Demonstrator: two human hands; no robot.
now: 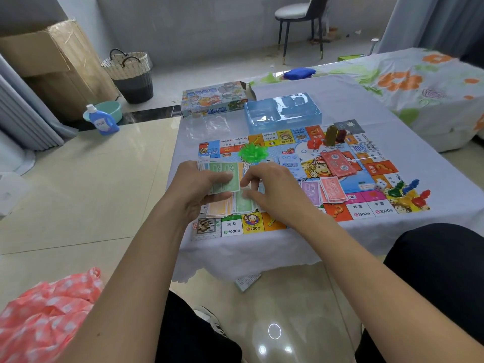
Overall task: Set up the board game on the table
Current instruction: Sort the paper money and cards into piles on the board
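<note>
The colourful game board lies open on the cloth-covered table. My left hand grips a stack of paper money with a green note on top. My right hand pinches a green note over the green money pile on the board, beside an orange pile. Purple and red notes lie to the right, with blue cards and red cards mid-board. A heap of green houses, red houses, pawns and a die sit on the board.
The game box, a clear blue plastic tray and an empty plastic bag lie at the table's far side. A card lies on the floor under the front edge. A bed stands right, a basket and detergent bottle left.
</note>
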